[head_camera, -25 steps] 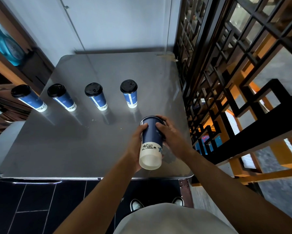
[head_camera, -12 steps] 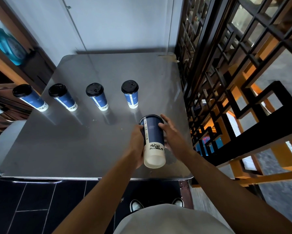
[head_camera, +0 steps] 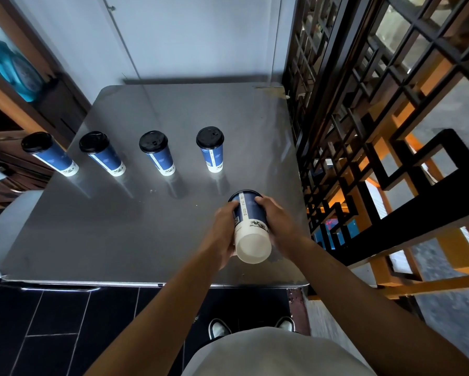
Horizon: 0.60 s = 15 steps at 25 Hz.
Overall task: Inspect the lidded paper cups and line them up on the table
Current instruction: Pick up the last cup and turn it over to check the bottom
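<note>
Several blue paper cups with black lids stand upright in a row across the steel table [head_camera: 97,234]: one at the far left [head_camera: 50,154], then a second [head_camera: 102,153], a third [head_camera: 157,152], and the rightmost [head_camera: 211,149]. Another blue-and-white cup [head_camera: 251,226] is held above the table's near right part, tipped on its side with its white bottom facing me and its lid end pointing away. My left hand [head_camera: 223,234] grips its left side and my right hand [head_camera: 278,226] its right side.
A black wooden lattice screen [head_camera: 363,126] runs along the table's right edge. A white wall [head_camera: 187,36] stands behind the table. Wooden shelving [head_camera: 16,109] with a blue bottle [head_camera: 13,69] is at the left. Black floor tiles and my shoes [head_camera: 218,328] lie below the front edge.
The held cup has been turned in both hands: its white seam strip now faces up and its bottom tilts more toward me. The standing cups have not moved.
</note>
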Tool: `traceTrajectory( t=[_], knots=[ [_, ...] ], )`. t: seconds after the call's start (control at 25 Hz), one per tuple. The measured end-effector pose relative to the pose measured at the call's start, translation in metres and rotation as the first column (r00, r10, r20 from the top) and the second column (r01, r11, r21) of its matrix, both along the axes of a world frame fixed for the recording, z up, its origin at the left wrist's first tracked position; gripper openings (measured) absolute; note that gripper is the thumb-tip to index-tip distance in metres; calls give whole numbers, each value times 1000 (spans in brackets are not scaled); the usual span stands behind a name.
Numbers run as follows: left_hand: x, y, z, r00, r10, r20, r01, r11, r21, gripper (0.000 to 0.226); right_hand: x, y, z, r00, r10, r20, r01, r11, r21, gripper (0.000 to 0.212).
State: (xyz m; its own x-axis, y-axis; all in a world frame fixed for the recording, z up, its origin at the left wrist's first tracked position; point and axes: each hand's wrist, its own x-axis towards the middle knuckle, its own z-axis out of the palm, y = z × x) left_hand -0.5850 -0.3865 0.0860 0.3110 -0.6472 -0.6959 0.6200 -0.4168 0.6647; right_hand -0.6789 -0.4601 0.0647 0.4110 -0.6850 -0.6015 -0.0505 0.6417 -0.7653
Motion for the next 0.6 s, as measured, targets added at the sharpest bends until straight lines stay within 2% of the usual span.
traceTrajectory(
  t=[0.16,0.24,0.32,0.36,0.44,0.6],
  knots=[
    [2,0,2,999,-26,35,26,1000,10,66,0,1,1,1000,18,-3,-18,1000,-2,42],
    [1,2,7,983,-136,127,128,989,71,77,-1,-2,0,1000,31,-4,-31,999,-38,44],
    [1,5,16,880,-331,341,272,939,209,63,-1,-5,0,998,52,-16,-54,995,-81,52],
    [0,7,21,843,-379,381,306,921,241,55,-2,-6,0,997,65,-38,-68,994,-90,61],
    [0,9,26,862,-364,352,305,928,213,53,-3,-7,0,996,80,-26,-80,997,-1,72],
    [5,5,16,938,-262,225,241,963,118,72,-13,-7,-8,996,83,28,-86,993,85,57]
  ],
)
